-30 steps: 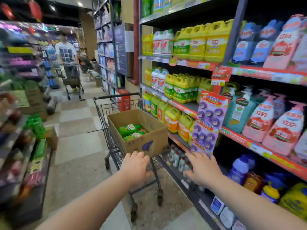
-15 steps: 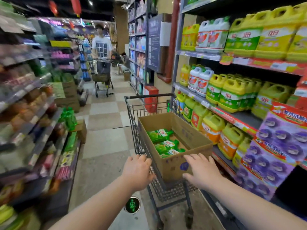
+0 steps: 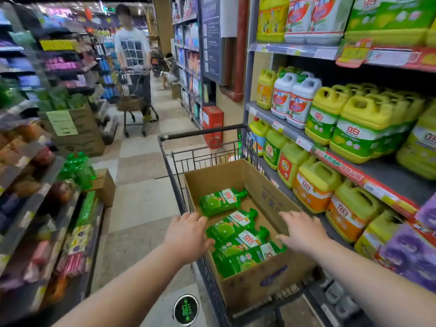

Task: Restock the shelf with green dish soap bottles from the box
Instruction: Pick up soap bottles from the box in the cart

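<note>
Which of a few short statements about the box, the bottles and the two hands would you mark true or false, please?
1. The green dish soap bottles lie on their sides in the cardboard box. True.
2. The cardboard box stands on the floor. False: it sits in the shopping cart.
3. The right hand grips a bottle. False: its fingers are spread above the box and hold nothing.
4. The left hand holds nothing. True.
5. The shelf on the right carries yellow jugs. True.
</note>
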A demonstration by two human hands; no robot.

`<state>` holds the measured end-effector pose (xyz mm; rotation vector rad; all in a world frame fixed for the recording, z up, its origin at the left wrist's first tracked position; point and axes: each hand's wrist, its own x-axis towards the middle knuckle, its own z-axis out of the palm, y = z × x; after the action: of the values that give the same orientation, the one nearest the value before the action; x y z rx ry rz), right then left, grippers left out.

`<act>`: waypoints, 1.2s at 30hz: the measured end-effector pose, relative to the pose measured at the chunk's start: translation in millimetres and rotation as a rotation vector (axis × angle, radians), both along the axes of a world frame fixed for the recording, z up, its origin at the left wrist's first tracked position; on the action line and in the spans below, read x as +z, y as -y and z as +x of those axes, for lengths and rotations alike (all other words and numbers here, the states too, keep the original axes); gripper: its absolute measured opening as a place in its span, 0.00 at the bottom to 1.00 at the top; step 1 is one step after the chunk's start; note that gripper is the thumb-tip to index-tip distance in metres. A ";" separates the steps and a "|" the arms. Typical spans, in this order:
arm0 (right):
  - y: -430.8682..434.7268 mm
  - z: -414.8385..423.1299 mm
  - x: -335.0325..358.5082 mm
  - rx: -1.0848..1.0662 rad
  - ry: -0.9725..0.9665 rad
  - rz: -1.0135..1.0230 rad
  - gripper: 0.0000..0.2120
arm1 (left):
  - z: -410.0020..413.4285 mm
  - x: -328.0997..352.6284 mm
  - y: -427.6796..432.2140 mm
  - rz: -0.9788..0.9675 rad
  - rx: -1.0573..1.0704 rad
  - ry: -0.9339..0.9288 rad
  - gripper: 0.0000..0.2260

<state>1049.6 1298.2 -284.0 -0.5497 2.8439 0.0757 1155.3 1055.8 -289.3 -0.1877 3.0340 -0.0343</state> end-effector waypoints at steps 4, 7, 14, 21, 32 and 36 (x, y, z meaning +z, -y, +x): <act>3.7 -25.7 -18.9 -0.039 0.101 -0.006 0.33 | -42.0 -11.5 -0.4 -0.014 -0.028 0.080 0.26; 8.4 -38.7 -34.6 -0.089 0.184 -0.048 0.32 | -78.0 -22.1 0.1 -0.010 -0.072 0.108 0.26; 37.9 -72.1 -69.2 -0.373 0.383 -0.203 0.30 | -162.7 -74.2 -7.0 0.017 -0.254 0.280 0.29; 78.5 -101.1 -122.4 -0.816 0.596 -0.235 0.24 | -253.4 -130.3 13.0 -0.005 -0.444 0.477 0.30; 94.7 -89.7 -204.0 -1.651 0.585 -0.744 0.19 | -315.9 -212.7 39.1 0.077 -0.375 0.695 0.32; 105.3 -89.4 -213.8 -1.784 0.423 -0.857 0.22 | -326.1 -235.8 45.0 0.188 -0.216 0.758 0.36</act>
<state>960.2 1192.9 -497.8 1.6312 1.8135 -1.2951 829.2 1010.8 -525.1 0.1424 2.2697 0.1318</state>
